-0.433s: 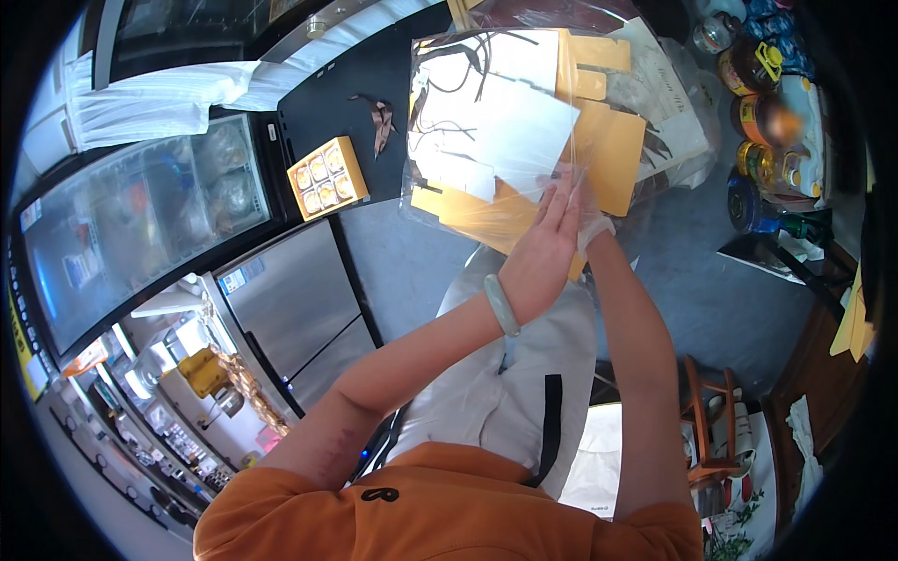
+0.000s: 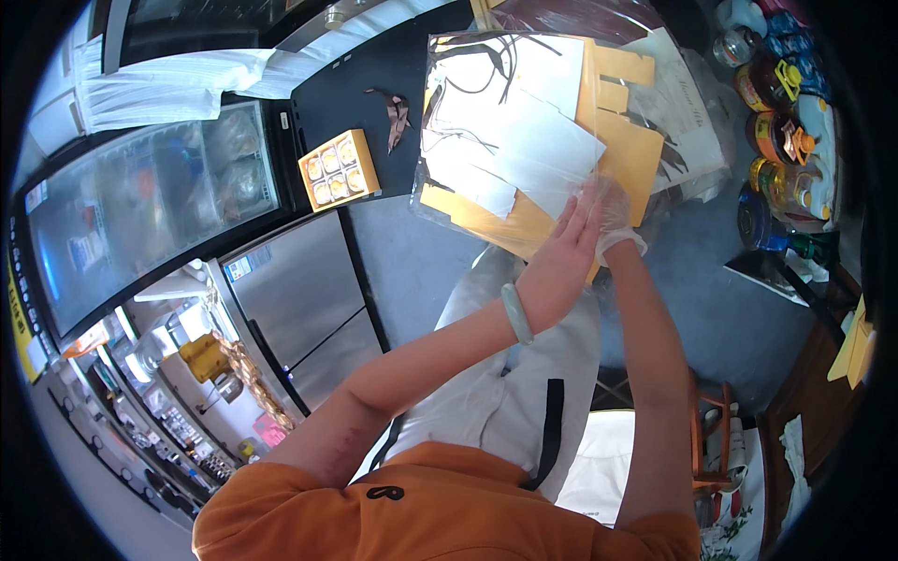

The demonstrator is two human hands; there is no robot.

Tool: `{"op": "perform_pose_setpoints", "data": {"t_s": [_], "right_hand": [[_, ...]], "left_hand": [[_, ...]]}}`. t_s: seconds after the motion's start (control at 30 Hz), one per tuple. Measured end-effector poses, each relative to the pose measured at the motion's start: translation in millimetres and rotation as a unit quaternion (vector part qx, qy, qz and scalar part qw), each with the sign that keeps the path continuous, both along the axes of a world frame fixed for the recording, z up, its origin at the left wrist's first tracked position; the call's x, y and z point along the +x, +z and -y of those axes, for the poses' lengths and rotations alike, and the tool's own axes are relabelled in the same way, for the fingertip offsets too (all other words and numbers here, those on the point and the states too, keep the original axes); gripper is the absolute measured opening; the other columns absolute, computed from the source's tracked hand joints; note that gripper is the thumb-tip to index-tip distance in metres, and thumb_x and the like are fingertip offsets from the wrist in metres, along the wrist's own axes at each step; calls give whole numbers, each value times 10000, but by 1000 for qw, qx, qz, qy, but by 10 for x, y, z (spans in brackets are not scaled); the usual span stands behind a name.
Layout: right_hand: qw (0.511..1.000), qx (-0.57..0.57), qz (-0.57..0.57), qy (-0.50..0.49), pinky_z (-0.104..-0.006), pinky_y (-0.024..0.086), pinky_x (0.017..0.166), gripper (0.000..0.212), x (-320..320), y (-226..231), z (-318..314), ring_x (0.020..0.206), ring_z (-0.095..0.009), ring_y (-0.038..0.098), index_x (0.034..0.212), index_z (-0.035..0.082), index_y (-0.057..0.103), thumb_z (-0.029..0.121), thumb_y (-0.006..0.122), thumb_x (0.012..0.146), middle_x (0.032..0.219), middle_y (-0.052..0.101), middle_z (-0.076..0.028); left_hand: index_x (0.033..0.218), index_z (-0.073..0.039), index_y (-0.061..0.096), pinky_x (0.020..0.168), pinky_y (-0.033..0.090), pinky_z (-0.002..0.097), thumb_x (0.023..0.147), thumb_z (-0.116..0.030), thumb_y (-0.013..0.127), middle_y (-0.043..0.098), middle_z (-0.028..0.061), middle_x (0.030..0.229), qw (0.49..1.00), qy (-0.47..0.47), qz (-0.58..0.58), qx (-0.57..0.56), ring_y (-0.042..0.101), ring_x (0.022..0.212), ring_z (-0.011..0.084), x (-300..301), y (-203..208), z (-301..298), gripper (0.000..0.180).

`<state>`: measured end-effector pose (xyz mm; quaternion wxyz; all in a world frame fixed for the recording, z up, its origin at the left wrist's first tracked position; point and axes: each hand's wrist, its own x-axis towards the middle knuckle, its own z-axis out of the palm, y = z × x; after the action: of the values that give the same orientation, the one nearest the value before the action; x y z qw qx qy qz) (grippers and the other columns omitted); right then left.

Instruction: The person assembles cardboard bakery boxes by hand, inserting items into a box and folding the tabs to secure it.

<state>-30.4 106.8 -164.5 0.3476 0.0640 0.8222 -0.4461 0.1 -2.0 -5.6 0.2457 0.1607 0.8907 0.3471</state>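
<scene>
**Left hand (image 2: 559,264) laid against the gloved right hand (image 2: 614,201)**

I see the left hand's fingers (image 2: 582,222) extended and together, lying along the right hand. A clear glove (image 2: 625,245) covers the right hand, loose at the wrist. I cannot tell whether the left hand pinches the glove or just presses it; plastic blurs the right fingers too much to read. The left forearm (image 2: 440,348), with a pale bracelet (image 2: 516,314), slants inward; the right forearm (image 2: 647,318) rises more steeply. Past the fingertips I have a clear bag (image 2: 420,194) of white sheets (image 2: 554,145) and yellow card (image 2: 629,166). Further left, a yellow box (image 2: 369,166) sits near a brown ribbon (image 2: 397,120); bottles (image 2: 772,84) crowd the right.
</scene>
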Motion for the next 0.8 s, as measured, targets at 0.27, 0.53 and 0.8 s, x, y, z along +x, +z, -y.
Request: {"op": "perform_pose_setpoints", "data": {"t_s": [0.27, 0.53, 0.8], "right_hand": [[917, 150, -368, 9, -461, 475, 724, 395, -937, -451, 801, 783, -330, 628, 1023, 32, 603, 399, 500, 916, 822, 645, -153], [917, 279, -284, 13, -390, 488, 774, 242, -1636, -694, 1177, 875, -280, 622, 871, 33, 685, 249, 578, 856, 883, 663, -138], [953, -93, -221, -187, -321, 457, 654, 88, -1238, -517, 993, 689, -216, 596, 802, 27, 655, 102, 609, 806, 780, 637, -87]], "left_hand": [[1373, 124, 221, 1100, 269, 408, 689, 152, 422, 194, 280, 1455, 999, -19, -37, 4, 230, 1343, 448, 11, -22, -20, 713], [1312, 142, 333, 1079, 306, 428, 786, 9, 487, 275, 263, 1430, 997, 5, -63, 51, 276, 1340, 423, -112, -24, 20, 564], [1276, 122, 379, 1021, 373, 420, 751, 5, 547, 265, 256, 1436, 995, 39, -87, 31, 291, 1333, 421, -106, -188, 75, 564]]}}
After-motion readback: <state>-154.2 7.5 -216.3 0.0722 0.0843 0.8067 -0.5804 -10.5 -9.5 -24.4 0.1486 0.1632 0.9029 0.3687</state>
